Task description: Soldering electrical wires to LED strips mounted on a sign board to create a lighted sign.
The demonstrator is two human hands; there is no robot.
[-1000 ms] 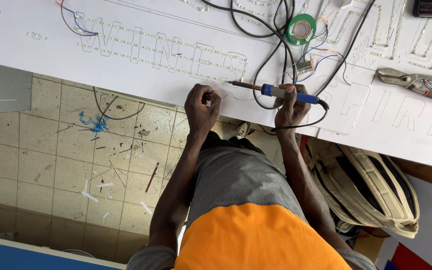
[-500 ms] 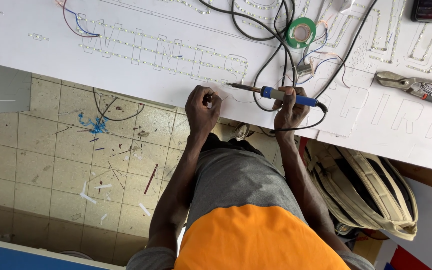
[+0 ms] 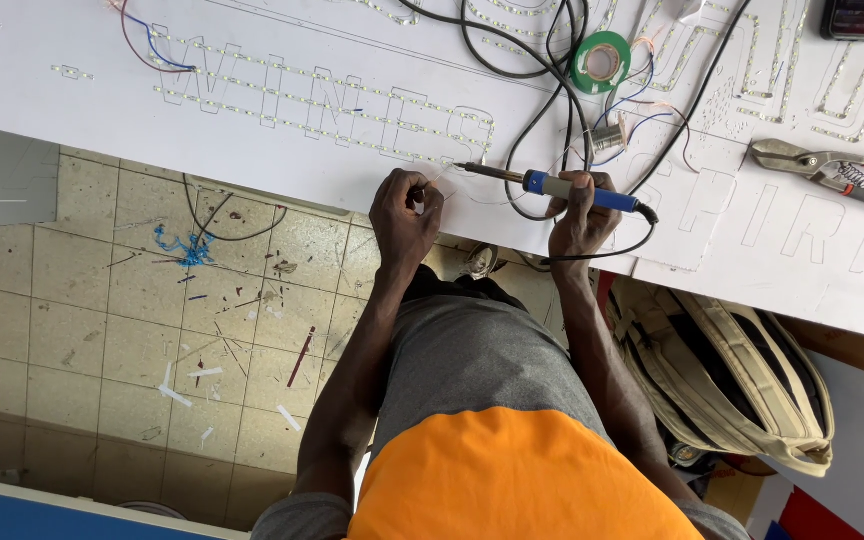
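Gripping a blue-handled soldering iron [image 3: 562, 187], the right hand [image 3: 580, 215] is wrapped around the grip near the lower edge of the white sign board [image 3: 72, 100]; the iron's metal tip points left toward the left hand [image 3: 404, 212]. That left hand rests on the board's edge with its fingers curled in, pinched together near the tip; it may be holding a thin wire, but this is too small to tell for certain.

The iron's black cord [image 3: 602, 250] loops under the right hand and runs up across the board among other black cables [image 3: 522, 60] that lie just above the working spot. Rows of small light strips [image 3: 312, 100] follow letter outlines cut into the board, ending close to the iron's tip. A roll of green tape [image 3: 601, 61] lies beyond the cables, with thin blue and red wires [image 3: 642, 105] tangled beside it. Well to the right, a pair of metal pliers [image 3: 822, 170] rests on the board, and a dark phone [image 3: 857, 17] sits at the top edge.

Below the board, a tan backpack [image 3: 732, 370] stands just beside the person's right arm. On the left, the tiled floor [image 3: 102, 330] is scattered with wire scraps and bits of tape.
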